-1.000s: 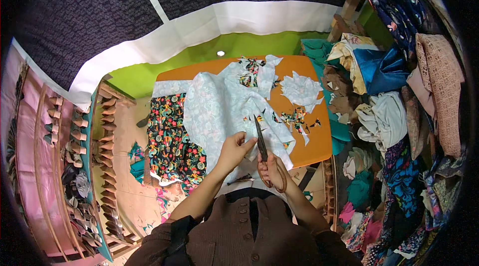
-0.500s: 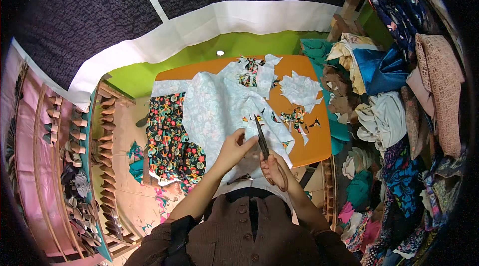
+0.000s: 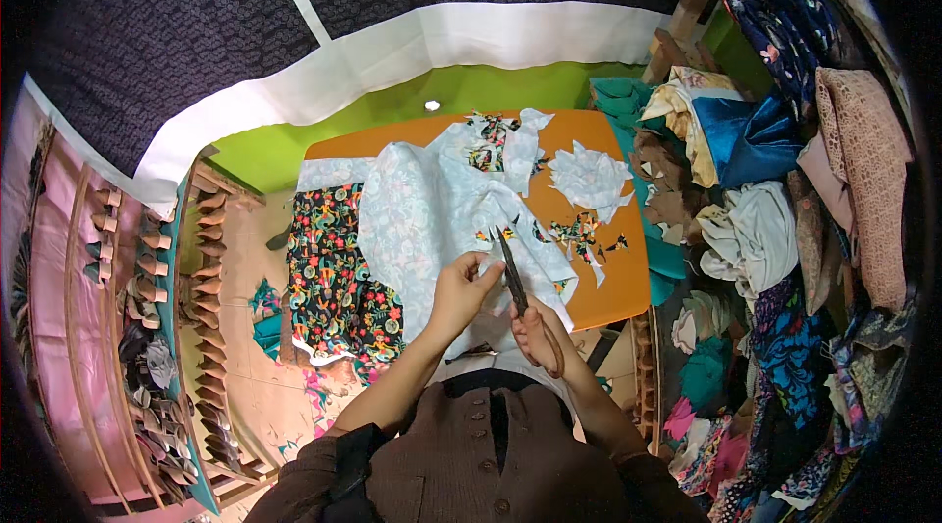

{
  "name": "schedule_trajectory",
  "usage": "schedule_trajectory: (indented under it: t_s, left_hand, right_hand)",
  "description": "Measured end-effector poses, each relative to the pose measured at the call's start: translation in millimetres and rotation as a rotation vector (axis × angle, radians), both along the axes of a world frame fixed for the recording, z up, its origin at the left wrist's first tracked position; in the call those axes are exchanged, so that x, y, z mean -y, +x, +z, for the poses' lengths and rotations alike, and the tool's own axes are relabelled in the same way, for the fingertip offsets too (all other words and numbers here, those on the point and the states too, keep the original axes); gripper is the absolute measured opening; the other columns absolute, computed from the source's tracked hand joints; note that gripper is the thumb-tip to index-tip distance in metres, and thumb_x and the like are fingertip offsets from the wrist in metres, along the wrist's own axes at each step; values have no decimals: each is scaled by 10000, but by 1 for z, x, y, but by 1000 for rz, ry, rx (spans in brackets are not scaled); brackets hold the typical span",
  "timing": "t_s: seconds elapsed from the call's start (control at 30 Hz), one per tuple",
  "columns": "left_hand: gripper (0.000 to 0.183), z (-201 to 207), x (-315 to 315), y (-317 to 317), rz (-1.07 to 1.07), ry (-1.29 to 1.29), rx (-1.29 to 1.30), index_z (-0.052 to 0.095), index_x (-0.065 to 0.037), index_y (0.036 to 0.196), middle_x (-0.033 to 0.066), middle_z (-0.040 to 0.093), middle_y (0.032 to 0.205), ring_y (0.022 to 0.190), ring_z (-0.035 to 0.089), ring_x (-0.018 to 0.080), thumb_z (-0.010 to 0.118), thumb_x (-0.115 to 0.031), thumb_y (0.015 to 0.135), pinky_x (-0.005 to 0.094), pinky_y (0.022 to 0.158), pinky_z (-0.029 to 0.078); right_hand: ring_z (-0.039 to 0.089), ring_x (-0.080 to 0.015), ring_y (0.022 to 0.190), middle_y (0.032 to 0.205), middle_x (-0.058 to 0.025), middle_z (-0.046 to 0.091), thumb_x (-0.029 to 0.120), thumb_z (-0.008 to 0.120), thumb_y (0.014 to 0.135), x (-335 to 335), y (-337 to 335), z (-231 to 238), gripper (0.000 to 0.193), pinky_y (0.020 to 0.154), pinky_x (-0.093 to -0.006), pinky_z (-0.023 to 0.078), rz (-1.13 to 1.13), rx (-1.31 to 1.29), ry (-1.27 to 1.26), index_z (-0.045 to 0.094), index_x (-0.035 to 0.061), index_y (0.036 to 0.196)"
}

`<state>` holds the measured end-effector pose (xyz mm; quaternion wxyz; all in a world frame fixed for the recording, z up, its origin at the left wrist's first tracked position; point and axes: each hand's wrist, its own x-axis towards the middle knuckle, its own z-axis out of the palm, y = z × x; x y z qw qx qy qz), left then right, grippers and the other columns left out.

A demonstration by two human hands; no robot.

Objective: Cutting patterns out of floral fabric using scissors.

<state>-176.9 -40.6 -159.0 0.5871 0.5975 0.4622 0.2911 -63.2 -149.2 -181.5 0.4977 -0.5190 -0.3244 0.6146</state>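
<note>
A large printed fabric (image 3: 412,194) lies pale side up over the table. At its left a folded-over part shows the black floral side (image 3: 339,248). My left hand (image 3: 459,295) is closed in a pinch on the fabric near the middle, its fingertips beside the blades. Dark-bladed scissors with brown handles (image 3: 514,280) are in my right hand (image 3: 534,331), its fingers wrapped round the handles. The scissors point away from me, their tips at a small opening in the pale cloth where bits of the dark print show.
The orange table (image 3: 613,292) carries a pile of pale jagged scraps (image 3: 589,178) and small dark printed scraps (image 3: 581,234). Fabric heaps (image 3: 751,238) crowd the right side. Racks of wooden shoe-shaped pieces (image 3: 209,297) stand at left. A dark patterned cloth with a white border (image 3: 412,37) hangs beyond the table.
The scissors' tips have shifted slightly left, and the blades look a little apart. My left hand has moved very slightly, still pinching. The fabric lies almost the same.
</note>
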Motion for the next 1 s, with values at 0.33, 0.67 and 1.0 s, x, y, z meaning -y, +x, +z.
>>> schedule_trajectory:
  t_s: [0.33, 0.67, 1.0]
  left_hand:
    - [151, 12, -8, -11, -100, -297, 116, 585, 3, 766, -36, 489, 548, 454, 397, 23, 588, -148, 763, 184, 401, 289]
    - [164, 7, -3, -7, -34, -241, 203, 551, -7, 787, -32, 503, 638, 546, 409, 32, 565, -170, 792, 180, 488, 306]
    - [157, -1, -1, -7, -20, -46, 69, 562, -20, 785, -41, 481, 605, 530, 393, 22, 563, -176, 806, 171, 472, 301]
  right_hand:
    - [260, -8, 500, 635, 48, 308, 663, 384, 711, -5, 4, 18, 618, 415, -131, 224, 104, -136, 15, 401, 74, 899]
    - [367, -61, 579, 636, 39, 383, 499, 390, 830, -1, 6, 12, 445, 503, -184, 309, 98, -64, 4, 445, 59, 866]
    - [358, -53, 547, 623, 33, 372, 546, 417, 782, -1, 1, 3, 490, 485, -173, 304, 68, -32, 10, 438, 64, 864]
